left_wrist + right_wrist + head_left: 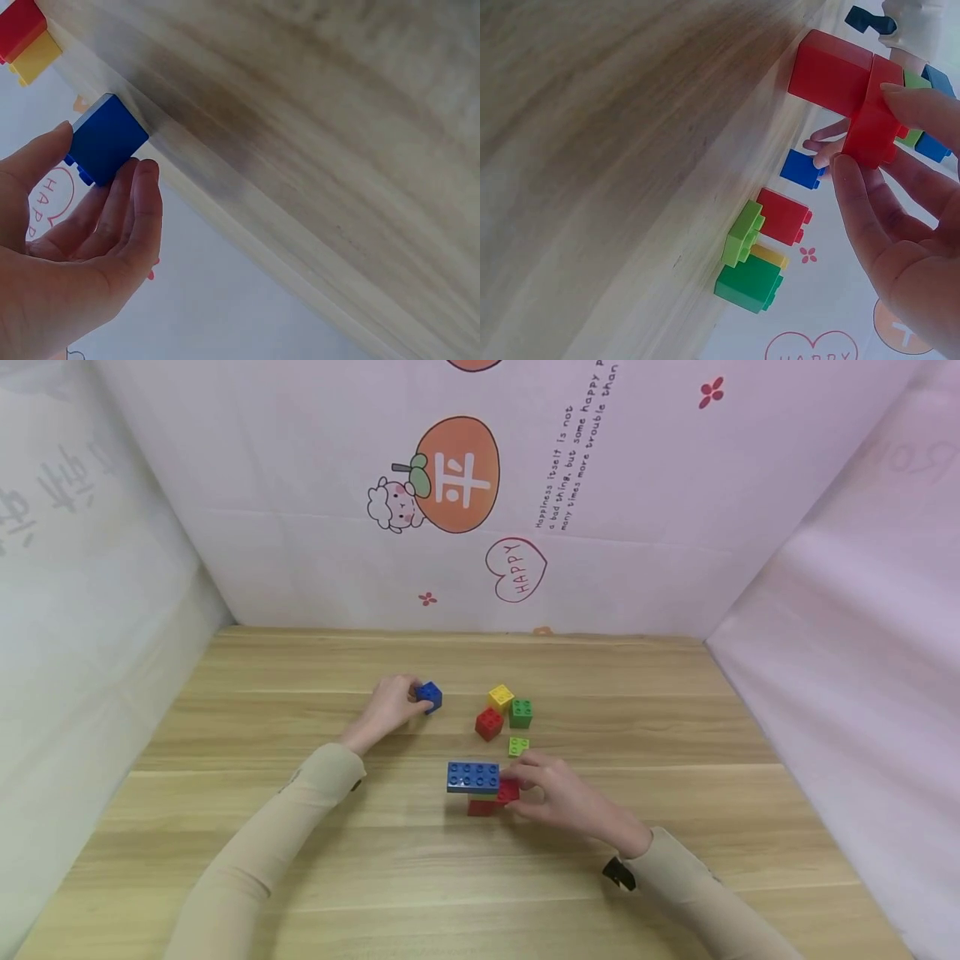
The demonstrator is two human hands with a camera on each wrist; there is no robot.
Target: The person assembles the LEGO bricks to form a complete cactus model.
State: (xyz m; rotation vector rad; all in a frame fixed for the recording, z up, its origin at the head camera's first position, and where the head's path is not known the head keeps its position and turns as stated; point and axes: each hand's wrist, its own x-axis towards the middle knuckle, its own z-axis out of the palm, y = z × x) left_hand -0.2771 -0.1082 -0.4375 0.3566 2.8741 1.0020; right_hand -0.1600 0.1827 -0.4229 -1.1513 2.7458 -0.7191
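My left hand (389, 704) has its thumb and fingertips on two sides of a square blue brick (111, 140), which stands on the table at the left of the loose bricks. Nearer the front stands a small stack: a red block (829, 73) at the bottom, a flat red brick (871, 124) on it, then a light green layer (916, 97) and a long blue brick (472, 777) on top. With thumb and fingers my right hand (562, 797) pinches the end of the flat red brick, which juts out to the right.
Behind the stack sit loose bricks: a red one (489, 724), a yellow one (500, 697), a green one (521, 713) and a flat light green one (518, 747). Printed white cloth (315, 527) walls in the wooden table (315, 877) at the back and both sides.
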